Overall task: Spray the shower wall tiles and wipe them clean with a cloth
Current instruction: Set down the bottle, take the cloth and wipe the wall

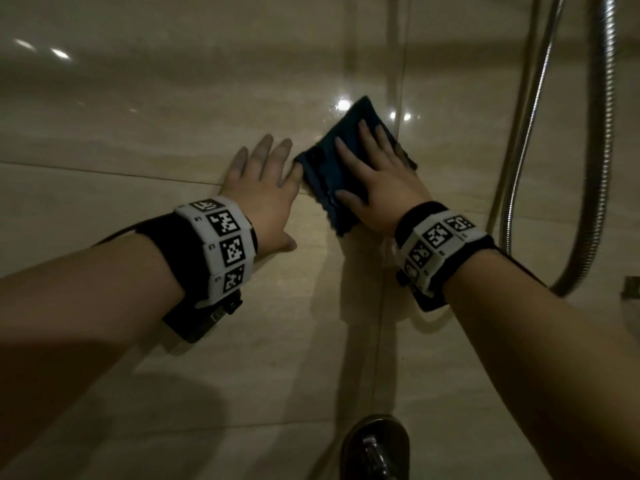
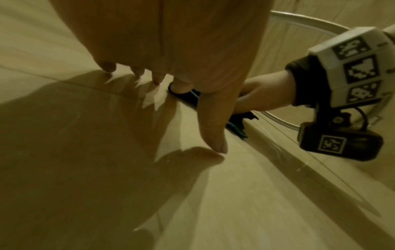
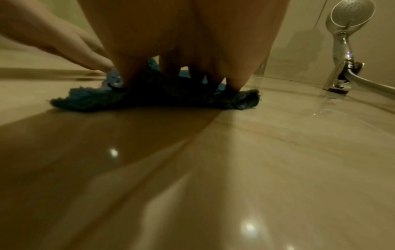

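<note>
A dark blue cloth [image 1: 332, 161] lies flat against the glossy beige wall tiles [image 1: 138, 116]. My right hand [image 1: 372, 174] presses it to the wall with straight, spread fingers. My left hand [image 1: 263, 181] lies flat on the tile just left of it, fingers straight, its index finger touching the cloth's left edge. In the right wrist view the cloth [image 3: 153, 96] shows under my right fingers [image 3: 235, 74]. The left wrist view shows my left fingertips [image 2: 215, 143] on the tile and the cloth [image 2: 237, 128] beyond them. No spray bottle is in view.
A metal shower hose [image 1: 602, 133] hangs in a loop at the right. A chrome tap fitting [image 1: 375, 448] sticks out of the wall below my hands. The hand shower head [image 3: 350, 20] sits in its holder further right. Grout lines cross the tiles.
</note>
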`<control>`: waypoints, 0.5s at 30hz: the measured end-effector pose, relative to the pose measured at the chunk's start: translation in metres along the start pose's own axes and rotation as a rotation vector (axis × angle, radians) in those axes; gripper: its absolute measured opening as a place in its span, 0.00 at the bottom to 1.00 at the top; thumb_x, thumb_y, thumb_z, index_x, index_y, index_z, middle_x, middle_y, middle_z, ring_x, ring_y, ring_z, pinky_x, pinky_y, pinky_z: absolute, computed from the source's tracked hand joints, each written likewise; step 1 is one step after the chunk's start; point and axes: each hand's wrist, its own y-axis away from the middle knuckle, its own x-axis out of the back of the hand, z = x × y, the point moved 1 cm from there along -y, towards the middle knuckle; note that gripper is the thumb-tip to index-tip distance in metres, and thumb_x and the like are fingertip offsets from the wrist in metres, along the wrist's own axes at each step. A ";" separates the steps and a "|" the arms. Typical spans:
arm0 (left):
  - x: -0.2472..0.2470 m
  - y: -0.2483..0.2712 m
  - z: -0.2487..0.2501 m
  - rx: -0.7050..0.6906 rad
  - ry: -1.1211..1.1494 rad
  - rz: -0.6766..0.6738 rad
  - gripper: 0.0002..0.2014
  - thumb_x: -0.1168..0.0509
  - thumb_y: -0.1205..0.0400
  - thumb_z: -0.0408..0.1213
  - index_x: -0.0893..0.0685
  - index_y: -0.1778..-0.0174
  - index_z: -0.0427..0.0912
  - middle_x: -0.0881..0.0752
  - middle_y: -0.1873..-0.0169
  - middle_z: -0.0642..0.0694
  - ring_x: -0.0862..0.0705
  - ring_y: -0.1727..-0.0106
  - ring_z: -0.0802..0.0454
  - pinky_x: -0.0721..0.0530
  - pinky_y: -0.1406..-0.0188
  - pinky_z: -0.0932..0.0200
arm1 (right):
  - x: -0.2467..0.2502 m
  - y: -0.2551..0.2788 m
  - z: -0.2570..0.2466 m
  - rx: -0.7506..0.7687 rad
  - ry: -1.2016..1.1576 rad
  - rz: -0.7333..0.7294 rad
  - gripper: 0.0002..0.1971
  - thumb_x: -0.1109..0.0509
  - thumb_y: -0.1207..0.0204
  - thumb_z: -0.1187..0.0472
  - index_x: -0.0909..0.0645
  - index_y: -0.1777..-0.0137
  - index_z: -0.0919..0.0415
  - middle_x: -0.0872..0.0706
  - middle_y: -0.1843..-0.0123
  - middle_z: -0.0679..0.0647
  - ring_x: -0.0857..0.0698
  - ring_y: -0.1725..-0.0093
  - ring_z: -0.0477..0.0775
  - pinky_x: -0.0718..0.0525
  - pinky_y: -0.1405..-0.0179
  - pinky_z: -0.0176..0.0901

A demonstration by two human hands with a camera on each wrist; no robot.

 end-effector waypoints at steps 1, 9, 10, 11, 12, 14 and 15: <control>-0.002 0.002 0.001 -0.014 -0.006 -0.007 0.55 0.34 0.29 0.64 0.61 0.18 0.44 0.68 0.19 0.40 0.68 0.18 0.39 0.62 0.18 0.41 | -0.003 0.007 0.001 -0.005 -0.007 -0.007 0.36 0.45 0.19 0.40 0.63 0.18 0.40 0.69 0.16 0.51 0.67 0.17 0.54 0.63 0.19 0.50; 0.012 0.014 0.004 -0.109 0.345 0.110 0.31 0.35 0.23 0.54 0.32 0.27 0.41 0.38 0.22 0.44 0.41 0.22 0.43 0.38 0.25 0.50 | -0.020 0.042 0.002 -0.043 -0.044 -0.049 0.37 0.43 0.19 0.42 0.63 0.18 0.41 0.71 0.17 0.51 0.67 0.17 0.54 0.64 0.18 0.49; 0.014 0.014 0.005 -0.102 0.374 0.114 0.30 0.35 0.22 0.53 0.31 0.28 0.41 0.35 0.25 0.43 0.37 0.24 0.42 0.34 0.28 0.50 | -0.021 0.046 0.001 -0.053 -0.043 -0.063 0.37 0.43 0.19 0.42 0.64 0.18 0.41 0.71 0.17 0.51 0.67 0.17 0.53 0.64 0.19 0.48; 0.014 0.013 0.008 -0.095 0.394 0.103 0.30 0.36 0.22 0.52 0.32 0.28 0.40 0.33 0.27 0.42 0.35 0.26 0.42 0.32 0.30 0.49 | -0.022 0.051 -0.001 -0.064 -0.049 -0.076 0.38 0.43 0.19 0.42 0.64 0.18 0.41 0.71 0.17 0.51 0.68 0.17 0.53 0.64 0.19 0.48; 0.015 0.012 0.011 -0.087 0.409 0.085 0.29 0.36 0.21 0.52 0.32 0.28 0.41 0.32 0.28 0.41 0.34 0.27 0.41 0.30 0.32 0.49 | -0.023 0.056 -0.003 -0.075 -0.061 -0.086 0.38 0.43 0.19 0.42 0.64 0.18 0.41 0.71 0.17 0.50 0.68 0.17 0.53 0.64 0.19 0.47; 0.014 0.009 0.020 -0.081 0.423 0.050 0.28 0.38 0.20 0.52 0.32 0.28 0.41 0.29 0.31 0.40 0.31 0.29 0.40 0.29 0.32 0.48 | -0.027 0.065 -0.006 -0.099 -0.090 -0.095 0.37 0.43 0.19 0.42 0.63 0.18 0.41 0.71 0.17 0.49 0.67 0.17 0.51 0.63 0.20 0.46; 0.013 0.008 0.024 -0.084 0.422 0.040 0.27 0.38 0.20 0.53 0.31 0.29 0.41 0.28 0.32 0.40 0.30 0.30 0.40 0.28 0.33 0.47 | -0.029 0.069 -0.008 -0.107 -0.101 -0.095 0.37 0.43 0.19 0.42 0.63 0.18 0.40 0.71 0.17 0.49 0.67 0.17 0.51 0.62 0.20 0.46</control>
